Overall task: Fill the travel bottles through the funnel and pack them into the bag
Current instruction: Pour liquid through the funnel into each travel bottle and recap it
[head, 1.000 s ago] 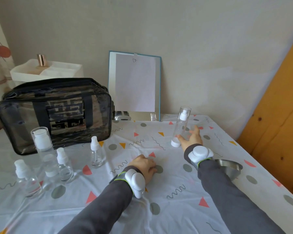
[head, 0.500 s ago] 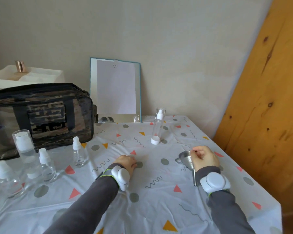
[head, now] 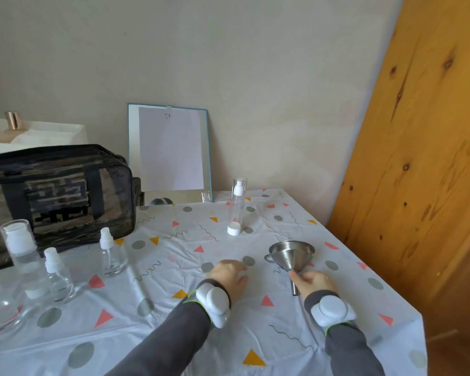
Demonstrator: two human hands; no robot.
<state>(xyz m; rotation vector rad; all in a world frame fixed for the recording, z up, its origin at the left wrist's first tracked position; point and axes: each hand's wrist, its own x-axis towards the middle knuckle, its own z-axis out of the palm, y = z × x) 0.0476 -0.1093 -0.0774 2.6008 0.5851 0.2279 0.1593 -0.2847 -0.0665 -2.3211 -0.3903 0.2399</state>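
A bag (head: 57,196) sits at the tabletop's (head: 255,337) back left corner, with small bottles (head: 110,253) grouped before it along the left edge. A board (head: 171,150) leans at the back edge, a tall bottle (head: 238,204) just right of it. A funnel (head: 291,255) is before that bottle, nearer the right edge.

- The funnel (head: 291,254) is shiny, smooth metal.
- The bottles (head: 110,252) are clear and glossy, with white plastic tops.
- The bag (head: 57,196) is see-through, shiny plastic with dark cloth straps.
- The tablecloth (head: 282,335) looks thin, smooth and a bit wrinkled.
- The board (head: 418,145) at the right is bare wood with dark knots.
- The sheet (head: 171,150) by the wall is matt paper.
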